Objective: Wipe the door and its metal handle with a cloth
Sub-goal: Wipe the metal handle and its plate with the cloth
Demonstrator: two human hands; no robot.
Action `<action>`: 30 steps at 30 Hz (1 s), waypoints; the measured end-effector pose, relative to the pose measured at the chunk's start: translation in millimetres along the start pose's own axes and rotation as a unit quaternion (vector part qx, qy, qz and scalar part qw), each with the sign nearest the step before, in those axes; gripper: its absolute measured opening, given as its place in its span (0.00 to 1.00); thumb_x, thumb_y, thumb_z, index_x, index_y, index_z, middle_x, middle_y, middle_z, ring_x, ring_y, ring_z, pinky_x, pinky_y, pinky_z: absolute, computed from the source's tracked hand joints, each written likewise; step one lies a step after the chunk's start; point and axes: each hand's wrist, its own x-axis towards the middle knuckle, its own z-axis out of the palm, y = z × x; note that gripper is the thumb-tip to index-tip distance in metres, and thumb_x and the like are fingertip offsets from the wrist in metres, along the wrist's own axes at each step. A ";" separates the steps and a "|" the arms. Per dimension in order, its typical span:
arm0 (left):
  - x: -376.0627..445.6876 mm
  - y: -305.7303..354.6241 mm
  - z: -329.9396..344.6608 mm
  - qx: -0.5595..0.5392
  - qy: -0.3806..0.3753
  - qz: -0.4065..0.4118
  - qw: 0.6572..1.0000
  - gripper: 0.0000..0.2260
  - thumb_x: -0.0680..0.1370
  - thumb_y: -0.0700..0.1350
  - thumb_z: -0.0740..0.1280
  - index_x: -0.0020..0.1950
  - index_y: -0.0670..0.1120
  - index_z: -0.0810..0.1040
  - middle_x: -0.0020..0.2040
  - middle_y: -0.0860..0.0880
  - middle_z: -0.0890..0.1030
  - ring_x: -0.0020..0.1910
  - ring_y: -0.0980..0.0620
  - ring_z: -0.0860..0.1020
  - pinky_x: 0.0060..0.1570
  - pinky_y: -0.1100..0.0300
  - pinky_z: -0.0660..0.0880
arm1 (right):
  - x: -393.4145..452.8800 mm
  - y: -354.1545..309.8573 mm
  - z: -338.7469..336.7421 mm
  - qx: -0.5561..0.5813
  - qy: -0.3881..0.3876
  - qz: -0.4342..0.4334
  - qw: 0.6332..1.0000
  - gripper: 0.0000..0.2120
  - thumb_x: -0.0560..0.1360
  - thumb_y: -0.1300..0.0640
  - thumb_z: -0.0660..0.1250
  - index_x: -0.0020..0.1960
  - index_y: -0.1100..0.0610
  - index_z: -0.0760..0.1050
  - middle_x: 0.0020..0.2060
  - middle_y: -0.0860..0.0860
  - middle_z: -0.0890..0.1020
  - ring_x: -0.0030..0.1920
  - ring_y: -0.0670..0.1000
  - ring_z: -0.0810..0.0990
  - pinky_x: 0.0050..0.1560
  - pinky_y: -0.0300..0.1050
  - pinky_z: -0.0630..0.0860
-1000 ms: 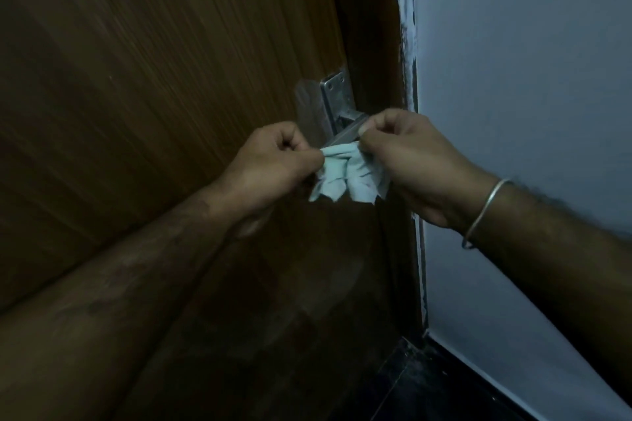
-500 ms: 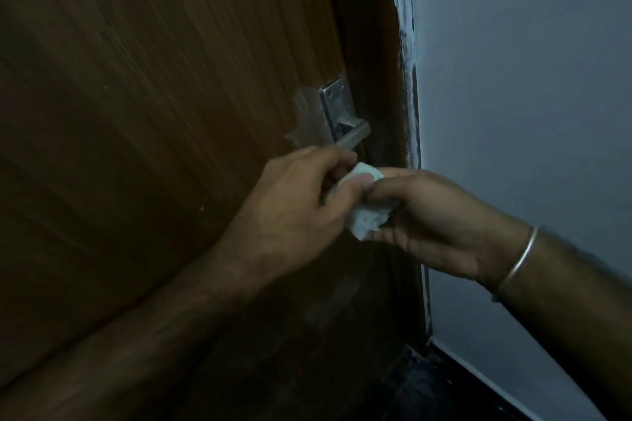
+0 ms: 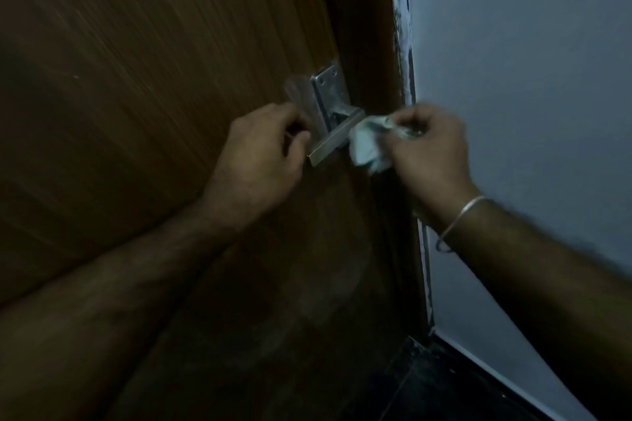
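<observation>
A dark wooden door (image 3: 143, 106) fills the left and centre of the frame. At centre, the left hand (image 3: 260, 161) is seen with fingers curled at the free end of the metal handle (image 3: 337, 140), though whether the lever is actually gripped cannot be told. The handle's lever is mounted on a screwed backplate (image 3: 330, 92). Just right of centre, a pale, crumpled cloth (image 3: 367, 150) is pinched in the clenched fingers of the right hand (image 3: 431, 154) and held against the lever's inner end. A metal bangle (image 3: 460, 222) is worn on that wrist. A grey wall (image 3: 530, 79) occupies the right side; dark floor (image 3: 444, 390) is visible at lower right.
</observation>
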 end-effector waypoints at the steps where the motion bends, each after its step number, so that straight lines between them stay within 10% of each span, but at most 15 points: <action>1: 2.2 -5.3 1.1 -0.023 -0.015 -0.050 0.998 0.09 0.81 0.47 0.64 0.61 0.54 0.77 0.50 0.60 0.75 0.45 0.64 0.74 0.39 0.70 0.69 | 7.0 -4.1 4.0 -0.069 0.079 -0.066 0.992 0.06 0.72 0.64 0.70 0.42 0.55 0.77 0.44 0.52 0.82 0.42 0.44 0.79 0.45 0.33 0.78; 7: 2.1 -1.0 9.2 -0.338 -0.088 -0.237 0.907 0.14 0.83 0.56 0.59 0.48 0.54 0.82 0.51 0.51 0.85 0.49 0.55 0.84 0.55 0.50 0.79 | -17.1 10.6 57.4 -0.156 0.004 -0.242 0.958 0.05 0.76 0.61 0.66 0.50 0.59 0.78 0.51 0.53 0.79 0.52 0.48 0.75 0.54 0.36 0.71; 11: 7.2 -1.2 2.2 -0.110 -0.077 -0.023 0.991 0.15 0.84 0.55 0.55 0.58 0.53 0.79 0.53 0.49 0.83 0.49 0.53 0.81 0.47 0.58 0.78 | -18.9 24.5 56.6 -0.127 0.034 -0.271 0.954 0.10 0.78 0.62 0.65 0.56 0.61 0.80 0.55 0.55 0.82 0.58 0.51 0.77 0.62 0.45 0.72; 14: 11.1 -3.0 3.9 0.028 -0.101 0.076 0.992 0.15 0.83 0.48 0.60 0.69 0.51 0.75 0.59 0.52 0.81 0.50 0.61 0.78 0.44 0.72 0.72 | -0.6 20.5 48.6 -0.139 0.074 -0.221 0.963 0.10 0.77 0.63 0.65 0.57 0.61 0.81 0.56 0.54 0.82 0.56 0.51 0.78 0.60 0.45 0.75; 24: 31.9 -6.3 -7.6 -0.267 -0.171 -0.192 0.929 0.11 0.80 0.35 0.62 0.50 0.45 0.84 0.50 0.46 0.86 0.55 0.48 0.83 0.54 0.53 0.81 | -20.9 11.5 47.9 -0.117 -0.006 -0.213 0.970 0.07 0.75 0.67 0.68 0.51 0.61 0.81 0.52 0.52 0.79 0.51 0.43 0.76 0.56 0.31 0.74; 30: 34.4 -1.5 -11.1 -0.328 -0.181 -0.225 0.900 0.15 0.84 0.50 0.56 0.52 0.44 0.80 0.47 0.44 0.82 0.51 0.44 0.80 0.54 0.51 0.77 | -1.0 3.7 40.2 -0.074 0.039 -0.110 0.990 0.07 0.76 0.63 0.68 0.52 0.56 0.81 0.53 0.48 0.80 0.47 0.39 0.76 0.46 0.23 0.72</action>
